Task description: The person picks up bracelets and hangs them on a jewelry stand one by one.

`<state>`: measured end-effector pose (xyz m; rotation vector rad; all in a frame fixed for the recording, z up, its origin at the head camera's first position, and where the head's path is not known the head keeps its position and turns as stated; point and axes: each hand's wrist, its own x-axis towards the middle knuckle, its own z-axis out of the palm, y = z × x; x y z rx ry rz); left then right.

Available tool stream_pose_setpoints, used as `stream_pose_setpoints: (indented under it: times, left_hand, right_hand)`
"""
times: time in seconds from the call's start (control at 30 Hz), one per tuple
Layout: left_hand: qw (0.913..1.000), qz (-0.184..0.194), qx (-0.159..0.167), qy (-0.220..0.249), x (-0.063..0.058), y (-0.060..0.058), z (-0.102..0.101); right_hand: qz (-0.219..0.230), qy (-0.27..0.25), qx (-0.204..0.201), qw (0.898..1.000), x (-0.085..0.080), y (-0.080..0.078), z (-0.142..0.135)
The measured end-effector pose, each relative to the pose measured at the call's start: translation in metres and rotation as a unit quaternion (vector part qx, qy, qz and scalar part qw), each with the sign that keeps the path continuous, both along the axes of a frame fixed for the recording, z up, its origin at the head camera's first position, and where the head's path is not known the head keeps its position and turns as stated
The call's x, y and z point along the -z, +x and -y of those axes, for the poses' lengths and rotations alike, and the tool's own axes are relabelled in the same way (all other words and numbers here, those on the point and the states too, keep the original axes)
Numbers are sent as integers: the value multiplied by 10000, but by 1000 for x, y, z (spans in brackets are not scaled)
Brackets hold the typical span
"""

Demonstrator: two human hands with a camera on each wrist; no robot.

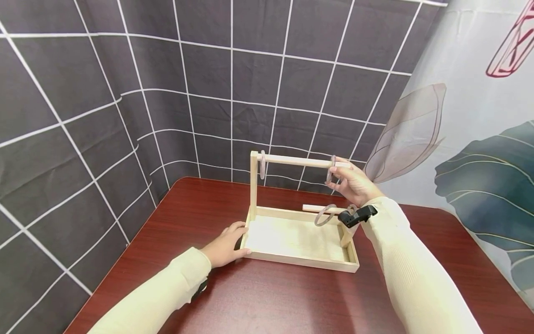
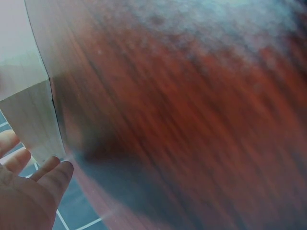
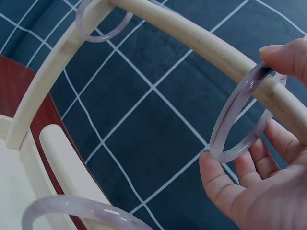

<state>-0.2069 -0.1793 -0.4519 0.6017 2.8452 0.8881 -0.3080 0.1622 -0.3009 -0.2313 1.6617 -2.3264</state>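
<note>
A pale wooden stand has a shallow tray (image 1: 298, 262), a tall post (image 1: 253, 185) on the left and two horizontal bars. My right hand (image 1: 354, 186) pinches a translucent, greyish-lilac bangle (image 3: 221, 129) between thumb and fingers; the bangle encircles the upper bar (image 1: 296, 161) near its free right end. Another bangle (image 1: 262, 169) hangs on that bar beside the post. On the lower bar (image 1: 310, 208) is a bangle (image 3: 64, 204), with a further one partly hidden behind my right wrist. My left hand (image 1: 225, 245) rests against the tray's left end, fingers extended.
The stand sits on a reddish-brown wooden table (image 1: 283, 297). Behind it hangs a dark grey cloth (image 1: 208, 69) with a white grid. A pale cloth with leaf prints (image 1: 492, 171) hangs at the right. Each wrist wears a black device (image 1: 357, 215).
</note>
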Motion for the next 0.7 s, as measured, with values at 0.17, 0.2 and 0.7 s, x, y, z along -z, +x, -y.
stream_pose_setpoints:
  times: [0.17,0.2,0.7]
  left_hand:
    - [10000,9,6,-6,-1,0,0]
    - [10000,14,6,-5,-1,0,0]
    - [10000,13,-20,-35,-1,1,-1]
  right_hand:
    - [99,-348,-79,9993,3,-2,2]
    - [105,-430,-91,9990,3,-3,2]
    - [199,-754,-120,9969,11,-6,7]
